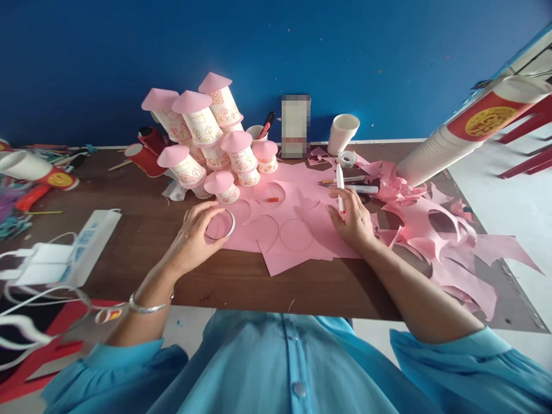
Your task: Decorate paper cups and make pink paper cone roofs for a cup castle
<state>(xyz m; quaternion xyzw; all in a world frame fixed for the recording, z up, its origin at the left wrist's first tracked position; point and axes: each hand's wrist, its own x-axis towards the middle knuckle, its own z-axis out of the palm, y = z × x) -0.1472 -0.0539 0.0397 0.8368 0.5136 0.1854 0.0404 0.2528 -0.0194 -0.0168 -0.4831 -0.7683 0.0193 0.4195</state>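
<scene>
My left hand point(199, 233) curves its fingers around a thin white-edged ring point(233, 225) at the left end of the pink paper point(321, 244). Pink shows through the ring's middle. In my right hand point(352, 221) is a slim white marker point(340, 187), held nearly upright above the paper's right side. Several circles are drawn on the pink sheets. An orange pen cap point(271, 199) lies inside one of them. Just beyond my left hand stand paper-cup towers point(200, 127) with pink cone roofs and orange drawings.
Pink offcuts point(448, 230) and a leaning stack of paper cups point(466, 135) occupy the right side. Pens point(360, 188), a tape roll point(347, 158) and a white cup point(344, 132) lie toward the blue wall. A power strip point(92, 247) with cables sits at left.
</scene>
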